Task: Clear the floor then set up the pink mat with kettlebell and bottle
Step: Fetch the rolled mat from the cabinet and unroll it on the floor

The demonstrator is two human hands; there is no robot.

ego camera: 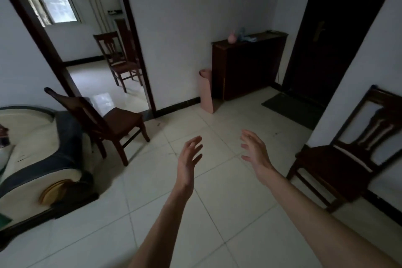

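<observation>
A rolled pink mat (206,91) stands upright on the tiled floor against the white wall, touching the left side of a dark wooden cabinet (248,67). On the cabinet top sit a small pink kettlebell (231,38) and a bluish bottle (242,33) beside some blue cloth. My left hand (188,159) and my right hand (255,151) are stretched out in front of me over the bare floor, palms facing each other, fingers spread and holding nothing. Both are well short of the mat.
A dark wooden chair (108,122) stands at the left beside a cream and blue sofa (37,154). Another chair (348,154) stands against the right wall. A dark doormat (291,109) lies before a dark door (332,28). A doorway at the left shows a third chair (118,59).
</observation>
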